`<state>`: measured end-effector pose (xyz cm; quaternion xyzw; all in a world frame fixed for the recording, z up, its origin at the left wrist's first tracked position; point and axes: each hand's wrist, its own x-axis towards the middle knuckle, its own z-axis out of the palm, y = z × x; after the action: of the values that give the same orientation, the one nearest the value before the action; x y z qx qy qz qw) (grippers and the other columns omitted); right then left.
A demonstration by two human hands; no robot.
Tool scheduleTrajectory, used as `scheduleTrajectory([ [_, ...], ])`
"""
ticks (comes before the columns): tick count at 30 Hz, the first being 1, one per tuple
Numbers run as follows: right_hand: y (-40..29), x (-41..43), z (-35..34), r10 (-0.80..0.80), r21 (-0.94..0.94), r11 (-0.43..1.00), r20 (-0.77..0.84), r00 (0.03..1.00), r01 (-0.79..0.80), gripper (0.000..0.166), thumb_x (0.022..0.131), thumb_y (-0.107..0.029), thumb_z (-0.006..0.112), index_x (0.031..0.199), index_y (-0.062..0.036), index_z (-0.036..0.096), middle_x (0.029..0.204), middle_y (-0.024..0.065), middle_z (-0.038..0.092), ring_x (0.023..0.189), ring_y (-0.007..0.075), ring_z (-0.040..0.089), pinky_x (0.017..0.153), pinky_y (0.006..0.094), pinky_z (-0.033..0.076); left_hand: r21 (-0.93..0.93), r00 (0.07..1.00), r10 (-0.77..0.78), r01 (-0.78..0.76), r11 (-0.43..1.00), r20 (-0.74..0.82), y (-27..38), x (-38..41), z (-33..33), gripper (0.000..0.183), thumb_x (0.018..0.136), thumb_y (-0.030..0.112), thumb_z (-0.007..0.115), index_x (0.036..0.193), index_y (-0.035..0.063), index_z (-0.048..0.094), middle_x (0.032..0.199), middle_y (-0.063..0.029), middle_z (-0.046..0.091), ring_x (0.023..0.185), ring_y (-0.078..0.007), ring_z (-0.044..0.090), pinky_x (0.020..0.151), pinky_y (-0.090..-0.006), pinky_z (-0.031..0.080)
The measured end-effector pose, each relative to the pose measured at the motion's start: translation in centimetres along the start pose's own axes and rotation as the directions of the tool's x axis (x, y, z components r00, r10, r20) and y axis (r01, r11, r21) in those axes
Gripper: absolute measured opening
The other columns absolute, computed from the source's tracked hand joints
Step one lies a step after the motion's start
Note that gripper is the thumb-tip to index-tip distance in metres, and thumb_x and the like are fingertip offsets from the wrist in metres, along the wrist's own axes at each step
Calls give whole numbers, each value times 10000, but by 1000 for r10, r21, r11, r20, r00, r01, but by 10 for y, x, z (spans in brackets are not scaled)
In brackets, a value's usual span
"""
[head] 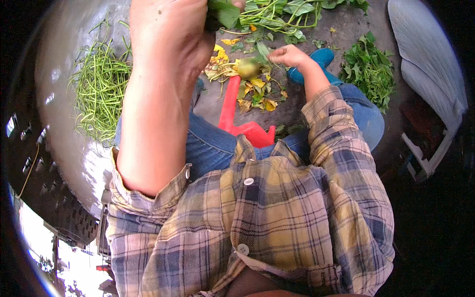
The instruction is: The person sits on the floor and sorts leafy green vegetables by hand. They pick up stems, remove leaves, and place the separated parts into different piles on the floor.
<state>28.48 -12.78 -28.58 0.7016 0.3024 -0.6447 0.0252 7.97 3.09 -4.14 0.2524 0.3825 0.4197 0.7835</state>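
Close to the camera, my left hand [185, 33] is raised at the top, its fingers closed around green leaves [227, 14] that run partly out of the frame. My right hand [288, 56] is lower, right of centre, with a green leaf [263, 52] pinched at its fingertips. Below and between the hands lies a heap of yellow and withered leaves [259, 89] on the grey floor. A blurred round yellow-green spot covers part of this heap. Long-stemmed leafy greens [282, 15] lie spread beyond the hands.
A pile of long green beans or stems [100, 89] lies at the left. Another heap of leafy greens [367, 72] is at the right, near a blue shoe [322, 55] and a grey sheet-like object [426, 48]. A red plastic object [252, 133] stands between the legs.
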Motion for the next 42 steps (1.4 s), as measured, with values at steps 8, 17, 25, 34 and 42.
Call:
scheduleTrajectory([
  [8, -27, -63, -14, -35, 609, 774, -235, 971, 176, 225, 773, -214, 654, 964, -100, 621, 951, -14, 611, 876, 118, 561, 743, 299, 468, 42, 995, -92, 91, 995, 25, -7, 10, -10, 172, 875, 176, 487, 948, 22, 505, 605, -2, 452, 465, -92, 422, 392, -219, 366],
  [17, -109, -175, -52, -315, 727, 393, -469, 825, 563, 255, 825, -184, 589, 1042, -51, 576, 1002, 35, 593, 797, 175, 609, 620, 260, 482, 407, 969, -154, 65, 911, 191, -32, 8, -1, 296, 826, 263, 591, 1016, 39, 554, 824, -11, 584, 694, -90, 541, 608, -221, 444],
  [25, -144, -191, -53, -386, 686, 290, -554, 737, 667, 295, 835, -110, 554, 1111, -9, 523, 1004, 62, 586, 839, 194, 608, 671, 278, 501, 472, 832, -437, 249, 846, 343, -55, 2, 2, 287, 792, 132, 631, 1020, 12, 505, 851, -43, 564, 756, -103, 542, 669, -232, 462],
  [34, -145, -184, -52, -317, 591, 388, -635, 705, 707, 378, 795, -94, 613, 1148, -37, 491, 957, 68, 578, 807, 180, 604, 655, 273, 499, 572, 839, -487, 281, 771, 244, -54, 6, 1, 162, 766, 95, 652, 869, 3, 567, 730, -12, 583, 637, -86, 544, 598, -214, 460],
  [42, -154, -178, -32, -420, 386, 519, -662, 621, 763, 580, 708, 10, 668, 1215, -62, 397, 922, 86, 561, 776, 92, 546, 673, 225, 475, 780, 904, -341, 13, 626, 259, -51, 7, 3, 140, 747, 89, 663, 817, 2, 579, 707, -1, 569, 622, -69, 507, 554, -209, 421],
])
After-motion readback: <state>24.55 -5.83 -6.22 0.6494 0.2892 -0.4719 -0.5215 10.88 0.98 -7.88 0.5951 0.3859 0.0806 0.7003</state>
